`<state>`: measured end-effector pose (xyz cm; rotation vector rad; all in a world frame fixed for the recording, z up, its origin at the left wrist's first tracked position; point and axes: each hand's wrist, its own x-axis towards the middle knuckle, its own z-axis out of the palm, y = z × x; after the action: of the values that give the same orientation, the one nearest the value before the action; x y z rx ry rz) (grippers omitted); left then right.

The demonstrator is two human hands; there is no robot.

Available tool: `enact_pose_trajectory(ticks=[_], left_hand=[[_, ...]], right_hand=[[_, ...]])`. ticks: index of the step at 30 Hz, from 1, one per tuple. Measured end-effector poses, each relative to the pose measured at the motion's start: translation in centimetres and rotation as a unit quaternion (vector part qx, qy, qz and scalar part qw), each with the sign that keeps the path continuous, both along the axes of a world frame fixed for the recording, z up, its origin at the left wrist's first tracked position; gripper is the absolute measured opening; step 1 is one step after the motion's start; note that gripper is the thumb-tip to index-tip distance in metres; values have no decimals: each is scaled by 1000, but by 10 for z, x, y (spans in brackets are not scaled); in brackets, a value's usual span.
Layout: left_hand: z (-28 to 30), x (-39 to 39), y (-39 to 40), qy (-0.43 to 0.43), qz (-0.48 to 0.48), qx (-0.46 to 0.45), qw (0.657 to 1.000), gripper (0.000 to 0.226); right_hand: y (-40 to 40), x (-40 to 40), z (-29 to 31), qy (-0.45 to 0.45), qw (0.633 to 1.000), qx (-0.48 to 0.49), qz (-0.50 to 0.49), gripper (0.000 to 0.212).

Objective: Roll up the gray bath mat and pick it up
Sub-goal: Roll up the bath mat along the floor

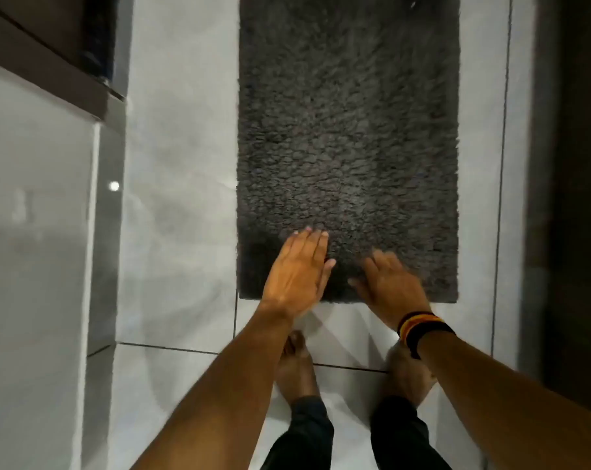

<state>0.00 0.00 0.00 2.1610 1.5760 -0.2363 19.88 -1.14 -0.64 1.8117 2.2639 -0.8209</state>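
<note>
— Two hands are seen over one mat; what is laid out, from the left?

— At the far left a pale glossy panel [33, 232] is met, with a dark frame [50, 72] above it; next the white tiled floor [179, 164] is crossed; then the gray bath mat [348, 130] is found lying flat and fully unrolled on those tiles, its long side running away from the person; a dark wall is glimpsed at the far right.

— And the hands?

— The left hand [296, 271] is held flat over the mat's near edge, fingers together and straight, nothing gripped; whether the pile is touched cannot be told. The right hand [390, 283], banded at the wrist [419, 329], is blurred; its fingers are spread and no grip is closed on anything. Bare feet [296, 364] are seen on the tiles just short of the mat.

— How is the mat judged to handle?

— It is judged soft, floppy and fairly light, with thick shaggy pile; the backing may cling to the tiles. The near short edge should be pinched towards both corners, folded over and rolled away evenly; otherwise a crooked, cone-shaped roll is risked; rolling is not yet begun.
</note>
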Motion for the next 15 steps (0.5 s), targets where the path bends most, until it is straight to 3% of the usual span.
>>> enact_pose_trajectory(ticks=[4, 7, 10, 13, 15], left_hand=[[-58, -7, -35, 30, -67, -8, 997, 37], [-86, -15, -50, 26, -115, -31, 992, 26], [-100, -22, -58, 40, -178, -60, 981, 38], [-104, -20, -59, 62, -193, -82, 976, 61], [-106, -15, -56, 87, -195, -87, 973, 54]], right_hand=[[-34, 15, -65, -105, 973, -123, 163, 45], [-32, 21, -94, -126, 965, -23, 229, 28], [-19, 31, -106, -68, 949, 99, 292, 4], [-9, 36, -107, -34, 940, 103, 324, 6], [-6, 35, -102, -20, 959, 56, 277, 11]])
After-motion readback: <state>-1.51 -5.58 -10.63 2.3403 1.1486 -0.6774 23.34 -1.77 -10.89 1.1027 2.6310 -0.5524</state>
